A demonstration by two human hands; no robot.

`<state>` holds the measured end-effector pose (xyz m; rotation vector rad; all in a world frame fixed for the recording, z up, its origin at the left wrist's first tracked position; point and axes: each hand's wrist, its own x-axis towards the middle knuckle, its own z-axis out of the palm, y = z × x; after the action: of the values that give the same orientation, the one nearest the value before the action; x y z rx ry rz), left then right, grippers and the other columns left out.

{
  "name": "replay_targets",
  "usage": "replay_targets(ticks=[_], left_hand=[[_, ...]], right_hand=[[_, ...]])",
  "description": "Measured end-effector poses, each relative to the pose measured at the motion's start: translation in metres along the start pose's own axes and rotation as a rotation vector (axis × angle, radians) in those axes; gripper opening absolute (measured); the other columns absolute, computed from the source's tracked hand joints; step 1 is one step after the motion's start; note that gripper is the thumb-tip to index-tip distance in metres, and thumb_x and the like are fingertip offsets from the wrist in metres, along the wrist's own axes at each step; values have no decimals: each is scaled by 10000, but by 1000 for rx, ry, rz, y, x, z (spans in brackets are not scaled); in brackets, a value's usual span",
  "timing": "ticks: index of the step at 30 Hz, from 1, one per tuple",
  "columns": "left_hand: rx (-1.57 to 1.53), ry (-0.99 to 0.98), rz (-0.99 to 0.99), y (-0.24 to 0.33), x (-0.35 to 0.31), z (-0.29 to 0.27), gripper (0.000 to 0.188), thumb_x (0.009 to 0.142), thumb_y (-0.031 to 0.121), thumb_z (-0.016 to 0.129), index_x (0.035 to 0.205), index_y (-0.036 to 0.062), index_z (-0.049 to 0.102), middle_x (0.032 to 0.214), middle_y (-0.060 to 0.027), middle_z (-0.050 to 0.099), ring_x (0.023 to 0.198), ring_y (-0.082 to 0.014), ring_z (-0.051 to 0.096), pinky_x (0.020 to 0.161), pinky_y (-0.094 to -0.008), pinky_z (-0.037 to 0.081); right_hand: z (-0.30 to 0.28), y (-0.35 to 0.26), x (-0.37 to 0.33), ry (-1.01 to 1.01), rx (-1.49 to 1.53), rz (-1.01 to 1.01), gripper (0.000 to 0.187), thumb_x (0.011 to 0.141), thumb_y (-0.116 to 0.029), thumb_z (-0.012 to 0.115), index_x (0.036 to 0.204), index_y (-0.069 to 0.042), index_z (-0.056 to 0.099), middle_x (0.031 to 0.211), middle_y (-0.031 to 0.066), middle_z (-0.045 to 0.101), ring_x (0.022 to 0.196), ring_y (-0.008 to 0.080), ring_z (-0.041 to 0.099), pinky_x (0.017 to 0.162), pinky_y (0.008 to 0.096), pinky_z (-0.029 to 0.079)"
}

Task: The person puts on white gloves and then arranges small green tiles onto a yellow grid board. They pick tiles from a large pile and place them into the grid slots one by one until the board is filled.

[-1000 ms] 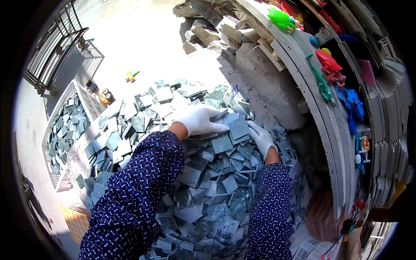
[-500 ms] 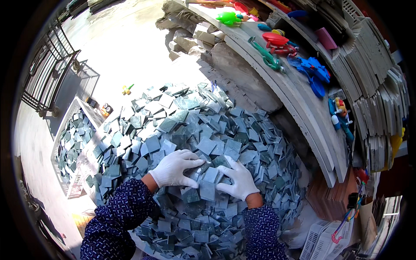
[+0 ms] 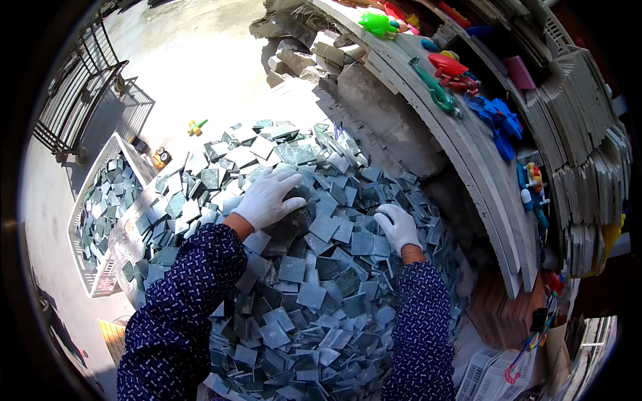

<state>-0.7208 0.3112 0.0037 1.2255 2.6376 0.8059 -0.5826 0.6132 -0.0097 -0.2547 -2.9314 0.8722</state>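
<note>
A large heap of small square blue-grey stone tiles [image 3: 291, 269] lies in front of me. My left hand [image 3: 266, 199], in a white knitted glove, reaches over the heap's upper middle part. Its fingers and thumb are apart, with no tile seen between them. My right hand [image 3: 400, 226], gloved alike, rests low at the right side of the heap, touching or just above the tiles. Its fingers are slightly bent and apart, and no tile shows in them. Dark blue patterned sleeves cover both forearms.
At left stands a white crate [image 3: 85, 267] of similar tiles, with a metal trolley [image 3: 80, 87] beyond. Grey slabs [image 3: 461, 167] carrying colourful plastic toys [image 3: 495, 117] curve along the right. White baskets [image 3: 491, 371] sit at the lower right; rough stones [image 3: 294, 57] lie behind.
Both hands have moved apart: the left up and leftward, the right up and rightward. They have come off the tiles in the middle of the heap. The view has shifted slightly.
</note>
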Motion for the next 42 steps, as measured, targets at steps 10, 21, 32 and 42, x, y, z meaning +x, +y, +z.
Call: replay_targets(ticks=[10,21,32,42], left_hand=[[-54,-181,72,25,4,46,657,784,605,612,1260,153,587,1133,-80,620,1131,-245,549,1020,-504,311],[-277,-327,-38,51,-27,42,811,706,534,735,1296,24,511,1168,-193,597,1086,-358,569,933,-410,447],[-528,-469,-73,64,-60,36,788,723,423,770,1331,7,490,1155,-227,602,1072,-349,589,921,-367,460],[-473,-534,-7,138,-161,35,831,705,507,751,1291,-26,500,1131,-206,596,1074,-357,566,922,-395,457]], right_hand=[[44,-22,9,-202,10,156,499,800,-497,658,1119,-114,642,1111,177,642,1036,352,600,881,409,472],[16,-49,-15,-365,-62,178,559,803,-595,606,1111,-131,644,1052,184,666,1003,390,607,868,448,470],[20,-51,-55,-325,191,245,473,823,-513,630,991,-76,697,941,199,675,903,381,628,772,419,481],[-1,-104,-177,-509,-130,107,490,817,-534,590,922,-67,692,865,189,670,848,371,630,738,468,480]])
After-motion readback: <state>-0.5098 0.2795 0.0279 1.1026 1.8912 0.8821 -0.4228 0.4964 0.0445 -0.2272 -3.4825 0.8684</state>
